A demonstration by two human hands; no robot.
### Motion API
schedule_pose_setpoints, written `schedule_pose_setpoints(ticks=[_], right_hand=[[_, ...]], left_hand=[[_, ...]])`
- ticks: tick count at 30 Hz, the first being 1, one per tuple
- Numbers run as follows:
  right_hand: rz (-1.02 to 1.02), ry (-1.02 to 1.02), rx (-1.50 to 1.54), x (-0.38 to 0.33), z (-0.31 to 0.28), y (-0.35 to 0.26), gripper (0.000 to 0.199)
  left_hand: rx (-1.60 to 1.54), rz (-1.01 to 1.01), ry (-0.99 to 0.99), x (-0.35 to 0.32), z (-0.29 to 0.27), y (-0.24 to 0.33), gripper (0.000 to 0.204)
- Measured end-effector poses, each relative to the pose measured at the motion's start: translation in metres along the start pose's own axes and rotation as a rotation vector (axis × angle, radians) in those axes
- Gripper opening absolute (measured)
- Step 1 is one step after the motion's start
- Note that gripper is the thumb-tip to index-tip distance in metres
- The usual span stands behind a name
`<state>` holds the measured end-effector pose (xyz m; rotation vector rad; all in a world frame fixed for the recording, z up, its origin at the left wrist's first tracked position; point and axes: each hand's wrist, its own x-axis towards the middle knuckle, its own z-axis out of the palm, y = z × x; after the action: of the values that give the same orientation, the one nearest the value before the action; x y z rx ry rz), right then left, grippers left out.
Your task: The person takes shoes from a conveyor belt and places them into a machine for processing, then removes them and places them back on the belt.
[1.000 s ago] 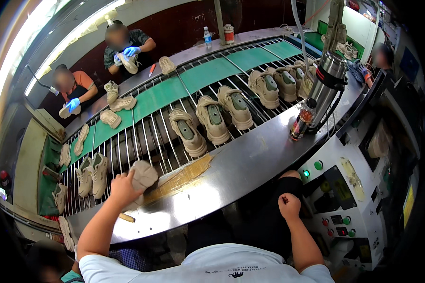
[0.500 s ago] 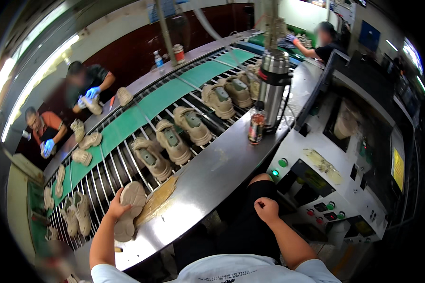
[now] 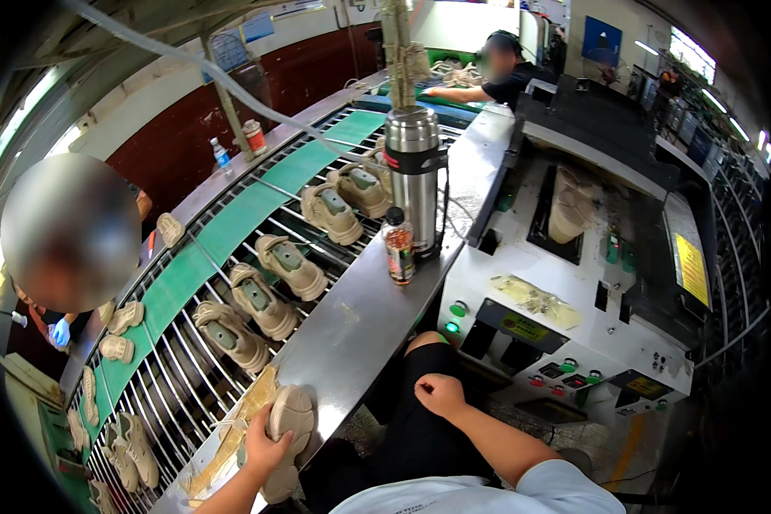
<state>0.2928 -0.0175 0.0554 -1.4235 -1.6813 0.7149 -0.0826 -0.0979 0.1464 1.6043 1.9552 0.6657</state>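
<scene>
Beige shoe (image 3: 288, 433) looks light, w/ a stiff moulded sole and softer upper; prob. grippy, not fragile. Best hold is across the sole's waist, as now. Left hand (image 3: 261, 450) wraps it, fingers closed round the sole, at the near edge of the steel bench (image 3: 360, 317), sole facing up, pale tan, thick and rounded. Right hand (image 3: 437, 394) rests curled in a loose fist on the lap, holding nothing.
</scene>
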Motion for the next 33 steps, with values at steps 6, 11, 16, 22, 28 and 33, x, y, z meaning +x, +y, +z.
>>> schedule_pose_setpoints(ticks=[6, 11, 16, 22, 28, 33], right_hand=[[-0.039, 0.078, 0.121, -0.004, -0.014, -0.008, 0.004], [-0.342, 0.370, -0.176, 0.028, -0.086, -0.029, 0.007], [-0.193, 0.654, -0.392, 0.123, -0.188, -0.012, 0.037], [0.322, 0.839, -0.914, 0.262, -0.324, 0.053, 0.080], [0.826, 0.480, -0.700, 0.280, -0.363, 0.029, 0.092], [0.877, 0.555, -0.716, 0.271, -0.330, -0.007, 0.088]], left_hand=[[-0.266, 0.025, 0.259, 0.069, 0.077, 0.046, 0.066], [-0.432, -0.067, 0.321, 0.125, 0.116, 0.092, 0.061], [-0.318, -0.126, 0.486, 0.153, 0.136, 0.143, 0.058], [-0.322, -0.025, 0.517, 0.177, 0.167, 0.151, 0.061], [-0.020, 0.179, 0.338, 0.120, 0.147, 0.150, 0.069], [-0.030, 0.148, 0.345, 0.111, 0.134, 0.145, 0.070]])
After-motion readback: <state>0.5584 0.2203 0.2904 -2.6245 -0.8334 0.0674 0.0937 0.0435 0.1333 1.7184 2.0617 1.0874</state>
